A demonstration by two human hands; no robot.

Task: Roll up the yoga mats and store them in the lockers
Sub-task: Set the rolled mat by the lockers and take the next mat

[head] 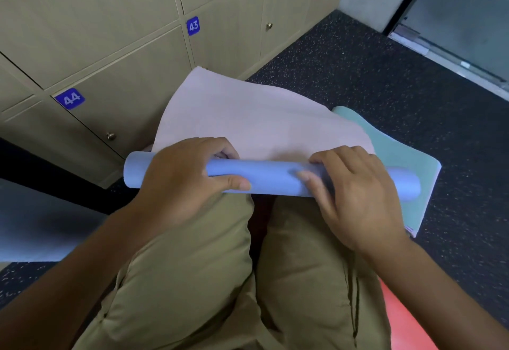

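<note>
Speckled dark floor (371,69) runs up to a wall of beige lockers (115,33) across the upper left of the frame, their doors shut and tagged 44, 43 and 42. At centre, the left hand (181,181) curls over the blue roll (264,177), thumb pressed along its near side and fingers tucked over the far side, so it grips the tube. The right hand (355,198) lies over the roll further right, fingers bent across the top and thumb on the near face, holding it too. Only a thin tube of the mat is wound so far; its pale unrolled sheet (248,118) stretches away toward the lockers at upper centre. A green mat (407,162) lies flat beneath, showing at centre right. To do this well, I'd say both hands should push forward evenly, keeping the ends level so the roll does not cone, and pull back a little at each turn to keep it tight.
</note>
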